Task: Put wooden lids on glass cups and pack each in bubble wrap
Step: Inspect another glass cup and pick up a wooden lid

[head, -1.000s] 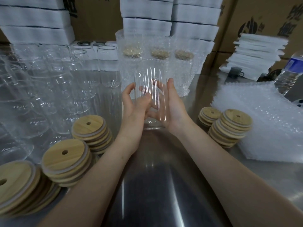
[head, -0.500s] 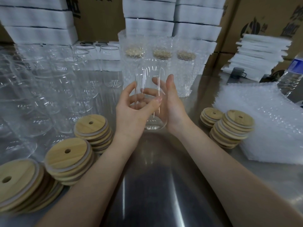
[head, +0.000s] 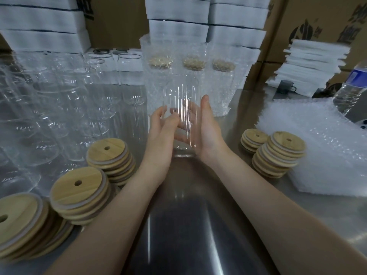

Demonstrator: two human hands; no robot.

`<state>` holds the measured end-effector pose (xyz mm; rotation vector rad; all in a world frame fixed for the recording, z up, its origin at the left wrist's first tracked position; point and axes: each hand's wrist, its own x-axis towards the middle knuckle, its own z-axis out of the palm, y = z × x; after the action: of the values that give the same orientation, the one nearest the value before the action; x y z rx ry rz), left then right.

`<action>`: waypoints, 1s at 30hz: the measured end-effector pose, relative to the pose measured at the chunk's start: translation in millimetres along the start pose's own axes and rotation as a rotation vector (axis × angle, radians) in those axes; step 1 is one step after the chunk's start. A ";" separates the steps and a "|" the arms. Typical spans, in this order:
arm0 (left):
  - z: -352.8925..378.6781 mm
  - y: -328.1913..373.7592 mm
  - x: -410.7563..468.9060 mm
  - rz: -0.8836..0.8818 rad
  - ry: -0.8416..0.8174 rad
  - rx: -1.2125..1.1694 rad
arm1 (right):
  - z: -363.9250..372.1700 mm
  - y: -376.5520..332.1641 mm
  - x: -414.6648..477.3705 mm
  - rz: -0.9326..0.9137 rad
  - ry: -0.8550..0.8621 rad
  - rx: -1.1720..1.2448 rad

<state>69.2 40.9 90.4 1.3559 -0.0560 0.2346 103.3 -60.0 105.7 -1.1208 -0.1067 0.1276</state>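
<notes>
While the wooden lid stack at my far left is cut off by the frame edge, the empty glasses behind it blur into one another. My left hand curls against one side of the upright glass cup. My right hand wraps the other side, its fingers seen only through the glass. I cannot tell whether the base touches the surface. Behind, bubble-wrapped cups swallow its rim. Rightward, the bubble wrap pile and the water bottle run out of view.

lids left, bubble wrap right
</notes>
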 end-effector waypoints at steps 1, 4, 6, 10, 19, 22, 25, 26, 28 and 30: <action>0.0 -1.5 -0.5 0.056 0.043 0.083 | 1.0 -0.1 -0.6 -0.023 0.038 -0.034; 1.8 -2.2 -5.7 0.234 0.112 0.231 | 6.1 2.1 -1.9 -0.176 0.114 -0.175; 2.5 0.0 -5.9 0.232 0.125 0.238 | 8.1 5.6 -3.1 -0.291 0.128 -0.248; -6.2 2.6 -0.6 0.149 0.142 0.154 | 9.2 5.2 -6.4 -0.282 0.058 -0.273; -8.4 10.2 -4.4 0.105 0.091 -0.049 | 2.3 -6.6 -3.9 -0.114 0.046 -0.163; -10.9 11.1 -5.3 0.089 0.026 -0.142 | -1.5 -8.7 -3.5 -0.022 0.010 -0.100; -10.7 12.9 -6.0 0.041 -0.029 -0.236 | -3.3 -9.7 -1.2 0.031 -0.018 -0.036; -9.6 13.3 -6.1 0.026 -0.039 -0.270 | -3.8 -9.3 -0.4 0.053 -0.029 0.007; -7.8 12.9 -6.2 0.006 -0.056 -0.337 | -3.7 -8.8 -0.8 0.080 -0.063 0.067; -4.4 11.9 -6.7 -0.013 -0.076 -0.401 | -3.6 -8.1 -1.1 0.093 -0.097 0.067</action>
<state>60.0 46.6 99.8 0.9654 -0.1498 0.1512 103.2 -66.8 111.4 -1.0530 -0.1364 0.2667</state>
